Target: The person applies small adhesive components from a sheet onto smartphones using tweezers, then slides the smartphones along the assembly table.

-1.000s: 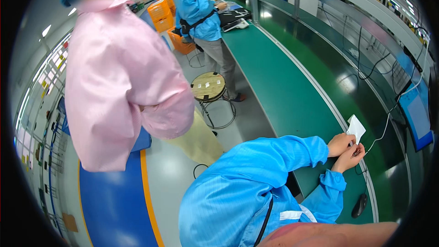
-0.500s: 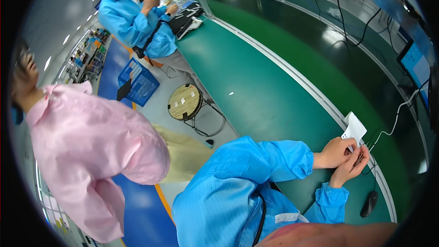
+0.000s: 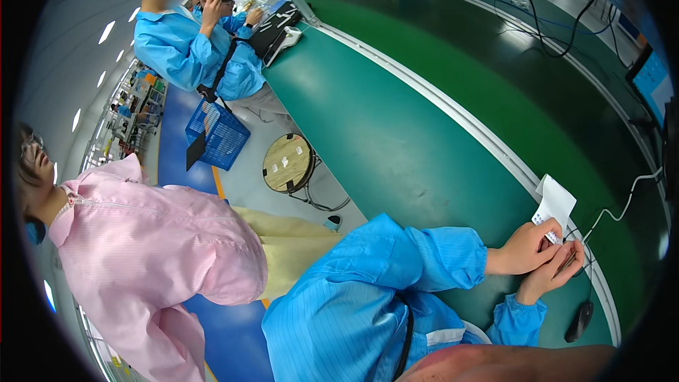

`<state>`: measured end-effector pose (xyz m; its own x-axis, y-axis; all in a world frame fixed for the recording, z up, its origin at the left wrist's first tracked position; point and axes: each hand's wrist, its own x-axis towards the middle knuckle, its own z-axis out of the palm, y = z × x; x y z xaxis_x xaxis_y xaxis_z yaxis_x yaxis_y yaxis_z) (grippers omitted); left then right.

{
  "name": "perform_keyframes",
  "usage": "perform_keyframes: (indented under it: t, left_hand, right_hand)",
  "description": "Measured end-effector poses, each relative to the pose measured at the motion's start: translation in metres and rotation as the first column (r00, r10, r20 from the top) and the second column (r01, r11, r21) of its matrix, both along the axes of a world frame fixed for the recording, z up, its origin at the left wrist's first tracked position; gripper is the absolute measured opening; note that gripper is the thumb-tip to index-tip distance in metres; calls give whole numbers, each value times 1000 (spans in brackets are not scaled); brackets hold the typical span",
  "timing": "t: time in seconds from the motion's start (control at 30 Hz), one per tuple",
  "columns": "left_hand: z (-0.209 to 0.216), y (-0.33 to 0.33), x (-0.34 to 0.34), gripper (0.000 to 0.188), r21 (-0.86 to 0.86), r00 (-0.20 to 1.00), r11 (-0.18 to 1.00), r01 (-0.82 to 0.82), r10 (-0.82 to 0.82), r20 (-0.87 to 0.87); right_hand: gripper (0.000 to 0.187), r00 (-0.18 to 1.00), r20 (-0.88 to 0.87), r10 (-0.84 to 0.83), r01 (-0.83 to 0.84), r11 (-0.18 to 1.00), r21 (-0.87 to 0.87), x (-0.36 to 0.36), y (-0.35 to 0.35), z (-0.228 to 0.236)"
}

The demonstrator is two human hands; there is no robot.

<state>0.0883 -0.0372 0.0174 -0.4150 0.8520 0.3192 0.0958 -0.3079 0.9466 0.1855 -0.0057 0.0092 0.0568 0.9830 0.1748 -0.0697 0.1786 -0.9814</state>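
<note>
My left hand [image 3: 522, 249] is closed on the lower part of a white paper sheet [image 3: 557, 201], which bears small dark marks near the fingers. The sheet's upper end sticks up, curled, over the table's metal edge strip. Right beside it and touching it, my right hand [image 3: 550, 273] has its fingers curled round a thin dark object [image 3: 566, 262]. That object's kind cannot be made out, since the fingers cover most of it. Both hands are above the right end of the green table [image 3: 368, 134], my arms in blue sleeves. A black mouse [image 3: 579, 321] lies near my right hand.
A white cable [image 3: 622, 216] runs beside the sheet; a screen [image 3: 649, 85] stands at the far right. At left, close by, is a person in pink [image 3: 163, 240]. Beyond are a round stool [image 3: 288, 163], a blue crate [image 3: 221, 138] and a person in blue [image 3: 191, 49].
The view has shifted slightly. My hands and the sheet appear a little lower and further right, still together. The person in pink has straightened, showing more of the head.
</note>
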Motion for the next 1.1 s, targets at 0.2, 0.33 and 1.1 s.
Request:
perform_keyframes:
  t: [0.2, 0.33, 1.1]
  left_hand:
    - [-3, 2, -2, 22, -5, 1000, 1000, 10, -11, -18]
    - [-1, 1, -2, 27, -41, 998, 998, 42, -44, -54]
    - [-3, 2, -3, 13, 11, 999, 1000, 20, -20, 43]
  right_hand:
    - [26, 996, -79, 45, -50, 997, -59, 5, 4, -6]
    - [25, 992, -94, 83, -90, 994, -70, 11, 8, -13]
    - [27, 990, 92, 109, -116, 990, 78, 4, -3, -4]
